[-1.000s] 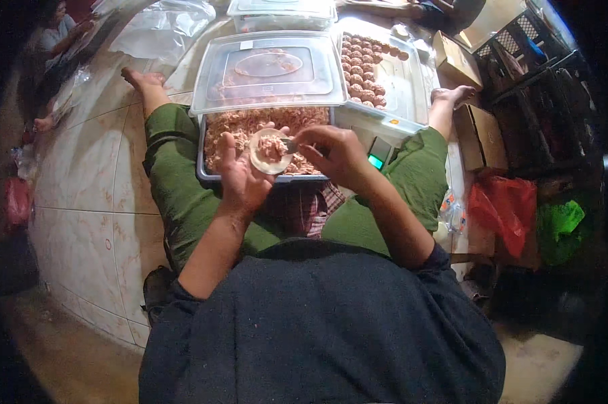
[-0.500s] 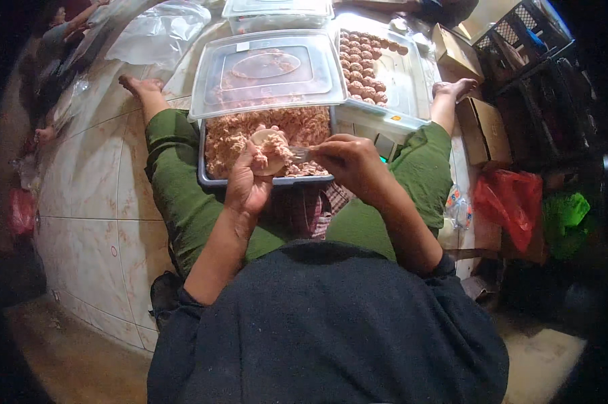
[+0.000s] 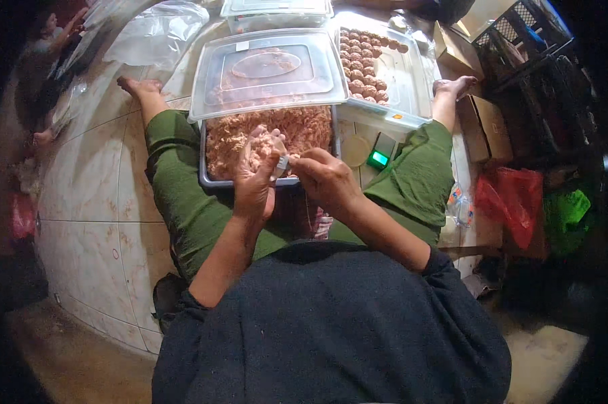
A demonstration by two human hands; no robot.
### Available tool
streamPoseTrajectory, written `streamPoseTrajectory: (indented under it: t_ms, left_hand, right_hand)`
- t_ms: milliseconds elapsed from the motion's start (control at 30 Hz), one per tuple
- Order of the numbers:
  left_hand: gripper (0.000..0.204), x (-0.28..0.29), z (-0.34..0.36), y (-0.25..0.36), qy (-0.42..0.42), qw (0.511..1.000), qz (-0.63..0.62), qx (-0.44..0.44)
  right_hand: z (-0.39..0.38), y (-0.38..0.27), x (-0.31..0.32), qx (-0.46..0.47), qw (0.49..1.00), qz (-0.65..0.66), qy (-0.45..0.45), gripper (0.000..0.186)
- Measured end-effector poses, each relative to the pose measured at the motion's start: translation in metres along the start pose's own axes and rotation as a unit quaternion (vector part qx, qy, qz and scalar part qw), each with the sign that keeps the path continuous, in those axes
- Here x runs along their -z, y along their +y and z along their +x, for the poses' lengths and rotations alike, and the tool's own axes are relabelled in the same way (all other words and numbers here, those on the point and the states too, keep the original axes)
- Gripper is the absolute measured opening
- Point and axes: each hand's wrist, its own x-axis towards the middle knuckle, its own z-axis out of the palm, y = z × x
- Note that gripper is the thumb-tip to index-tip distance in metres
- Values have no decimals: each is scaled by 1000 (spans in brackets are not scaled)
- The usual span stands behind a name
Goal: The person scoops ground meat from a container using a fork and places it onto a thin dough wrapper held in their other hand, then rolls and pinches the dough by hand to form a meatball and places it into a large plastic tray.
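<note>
My left hand [image 3: 253, 190] is closed around a pale round disc, mostly hidden now, that carries a lump of pinkish mince [image 3: 258, 149]. It is held above the near side of a dark tub [image 3: 213, 182] full of the same minced mixture [image 3: 223, 143]. In my right hand [image 3: 328, 179] is a metal fork [image 3: 283, 162]; its tines touch or nearly touch the disc's right side, and the fingers hide its handle. A clear plastic lid [image 3: 267, 81] rests over the far part of the tub.
Right of the tub lie a small scale [image 3: 379, 157] with a green-lit display and a pale yellow disc [image 3: 355, 151]. Beyond stands a clear tray [image 3: 401, 84] with rows of brown balls. My green-trousered legs flank the tub. Cardboard boxes [image 3: 487, 128] and a red bag [image 3: 512, 202] sit farther right.
My left hand has tilted the disc, turning its face away. The right hand has shifted left and nearer with the fork, uncovering the scale and the yellow disc.
</note>
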Motion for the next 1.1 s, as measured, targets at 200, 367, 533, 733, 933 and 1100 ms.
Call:
streamPoseTrajectory:
  t_ms: [200, 367, 533, 733, 933, 1100]
  left_hand:
    - [37, 16, 11, 5, 56, 990, -108, 69]
    - [53, 11, 9, 18, -88, 972, -205, 75]
    - [63, 20, 10, 19, 13, 962, -247, 118]
    - [60, 20, 8, 28, -36, 974, -188, 119]
    - [58, 54, 15, 22, 13, 974, -207, 88]
    - [67, 78, 24, 43, 32, 944, -322, 68]
  right_hand:
    - [4, -6, 29, -33, 994, -88, -56, 11]
    - [12, -9, 24, -10, 998, 35, 47, 12]
    - [7, -4, 11, 23, 999, 26, -19, 12]
    - [27, 4, 14, -12, 997, 80, 0, 9]
    - [30, 23, 10, -42, 995, 15, -88, 12]
    - [49, 85, 27, -154, 951, -245, -108, 12]
